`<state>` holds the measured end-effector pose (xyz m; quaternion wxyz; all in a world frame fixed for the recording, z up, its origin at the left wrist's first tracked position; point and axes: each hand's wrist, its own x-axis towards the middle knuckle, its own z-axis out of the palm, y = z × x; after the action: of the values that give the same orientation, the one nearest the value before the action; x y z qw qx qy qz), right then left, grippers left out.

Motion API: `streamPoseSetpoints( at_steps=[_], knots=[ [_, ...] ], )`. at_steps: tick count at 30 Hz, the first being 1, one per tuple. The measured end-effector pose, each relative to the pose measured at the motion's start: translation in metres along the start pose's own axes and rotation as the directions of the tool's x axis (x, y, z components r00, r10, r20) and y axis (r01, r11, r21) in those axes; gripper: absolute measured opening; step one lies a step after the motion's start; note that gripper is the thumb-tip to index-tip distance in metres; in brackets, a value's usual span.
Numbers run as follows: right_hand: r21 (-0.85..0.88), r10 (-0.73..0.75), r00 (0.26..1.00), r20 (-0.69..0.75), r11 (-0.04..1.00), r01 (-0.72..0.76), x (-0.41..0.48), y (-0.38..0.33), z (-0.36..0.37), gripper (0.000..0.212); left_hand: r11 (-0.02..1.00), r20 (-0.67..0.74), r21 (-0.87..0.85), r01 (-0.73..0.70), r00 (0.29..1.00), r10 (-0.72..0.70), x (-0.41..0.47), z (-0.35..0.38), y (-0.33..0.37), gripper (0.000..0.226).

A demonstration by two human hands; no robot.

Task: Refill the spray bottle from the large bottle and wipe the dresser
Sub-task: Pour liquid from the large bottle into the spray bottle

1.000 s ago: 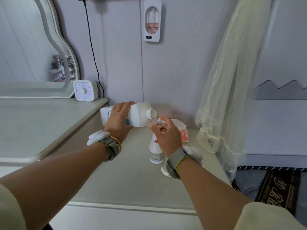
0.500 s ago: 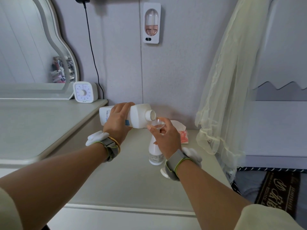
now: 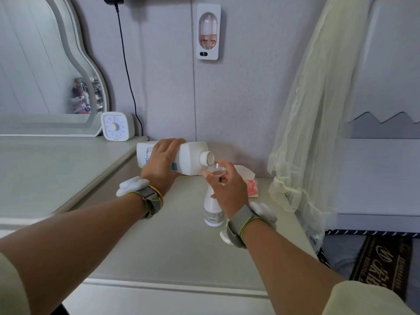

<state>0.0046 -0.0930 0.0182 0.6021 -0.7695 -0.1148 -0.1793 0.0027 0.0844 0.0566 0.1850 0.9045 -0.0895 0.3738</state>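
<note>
The dresser (image 3: 172, 246) fills the lower half of the view, and the work is done on its low top. At the right a pale net (image 3: 306, 133) hangs down beside its edge. At the left a mirror (image 3: 45, 64) stands on the higher top.

The large bottle (image 3: 193, 158) is held in the air above the back of the low top. It lies almost flat, with its open mouth turned to the right and a little down, I think so that the liquid comes out slowly. The left hand (image 3: 161, 164) grips it around the middle with the fingers wrapped over the top, which should give good control of the tilt.

The right hand (image 3: 227, 189) is curled around the neck of the spray bottle (image 3: 212, 212) and pinches the funnel (image 3: 217, 171) at its rim, probably to stop both from tipping. The spray bottle stands upright on the dresser, without its spray head. The funnel sits in its neck, directly under the mouth of the large bottle and very near it. I cannot tell if liquid is running.

A timer (image 3: 117, 126) stands beside the mirror, and a tissue pack (image 3: 252, 187) lies behind the right hand.
</note>
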Motion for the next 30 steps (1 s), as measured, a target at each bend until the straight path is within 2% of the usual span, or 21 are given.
streamPoseSetpoints(
  at_steps=[21,30],
  knots=[
    [0.012,-0.006,1.0,0.003,1.0,0.006,-0.0004,0.0016,0.0002,0.044,0.998,-0.022,0.042,-0.052,0.998,0.053,0.0014,-0.001,-0.0021,0.075],
    [0.022,0.004,1.0,0.015,1.0,-0.004,-0.0005,0.0026,0.0001,0.044,0.999,-0.005,0.031,-0.027,1.0,0.027,0.0011,-0.0005,-0.0023,0.073]
  ],
)
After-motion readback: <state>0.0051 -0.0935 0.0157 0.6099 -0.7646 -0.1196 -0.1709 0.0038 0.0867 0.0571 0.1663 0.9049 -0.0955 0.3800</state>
